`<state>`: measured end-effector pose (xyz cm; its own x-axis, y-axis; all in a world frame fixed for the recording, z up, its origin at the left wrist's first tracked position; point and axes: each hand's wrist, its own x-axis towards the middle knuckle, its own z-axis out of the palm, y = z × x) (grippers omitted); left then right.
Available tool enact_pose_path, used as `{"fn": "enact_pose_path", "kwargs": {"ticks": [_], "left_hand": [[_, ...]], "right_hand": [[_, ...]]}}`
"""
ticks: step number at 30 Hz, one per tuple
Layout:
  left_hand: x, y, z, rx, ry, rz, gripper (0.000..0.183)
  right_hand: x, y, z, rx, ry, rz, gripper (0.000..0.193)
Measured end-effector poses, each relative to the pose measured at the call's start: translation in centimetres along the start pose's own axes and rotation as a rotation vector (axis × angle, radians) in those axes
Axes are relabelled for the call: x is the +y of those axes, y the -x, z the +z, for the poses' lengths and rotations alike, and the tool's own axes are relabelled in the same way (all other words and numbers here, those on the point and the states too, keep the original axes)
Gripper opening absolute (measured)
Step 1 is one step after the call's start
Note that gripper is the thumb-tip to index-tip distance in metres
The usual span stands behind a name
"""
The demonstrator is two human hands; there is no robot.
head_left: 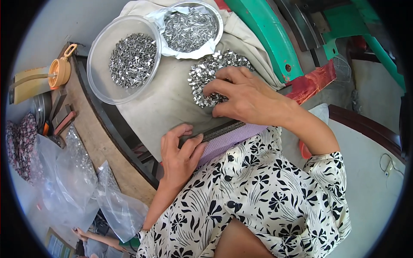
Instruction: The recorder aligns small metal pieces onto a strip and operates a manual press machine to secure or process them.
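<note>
A heap of small shiny metal pieces (200, 77) lies on the beige cloth (172, 86). My right hand (249, 96) is over its near right side, fingers curled down to the pieces; whatever is between the fingertips is hidden. Close to my body runs a long dark slotted metal bar (223, 129), along the edge of a purple woven strip (232, 139). At the bar's left end, my left hand (178, 152) has its fingers bent around it. Behind the heap are a clear plastic tub (97, 64) of small metal bits and a round bowl (220, 26) lined with white plastic, holding thin slivers.
Green machine parts (271, 38) rise at the far right, beside a red patterned cloth (316, 84). On the left is a wooden bench (112, 146) with an orange lidded container (60, 73) and clear plastic bags (120, 210). Another person's arm (101, 238) shows at the lower left.
</note>
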<state>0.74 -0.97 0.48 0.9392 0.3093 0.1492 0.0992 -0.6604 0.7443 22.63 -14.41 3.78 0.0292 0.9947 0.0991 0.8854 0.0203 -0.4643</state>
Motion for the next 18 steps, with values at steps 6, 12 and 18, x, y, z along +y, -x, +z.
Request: {"fn": "enact_pose_path", "kwargs": {"ticks": [6, 12, 18], "left_hand": [[0.7, -0.1, -0.2, 0.0, -0.08, 0.05, 0.029], [0.5, -0.2, -0.1, -0.013, -0.072, 0.05, 0.029], [0.8, -0.3, -0.5, -0.031, -0.077, 0.024, 0.03]], "right_hand": [[0.2, -0.4, -0.9, -0.045, 0.034, -0.033, 0.011], [0.1, -0.3, -0.7, -0.046, 0.086, -0.077, 0.01], [0.2, 0.6, -0.4, 0.044, 0.086, -0.048, 0.009]]}}
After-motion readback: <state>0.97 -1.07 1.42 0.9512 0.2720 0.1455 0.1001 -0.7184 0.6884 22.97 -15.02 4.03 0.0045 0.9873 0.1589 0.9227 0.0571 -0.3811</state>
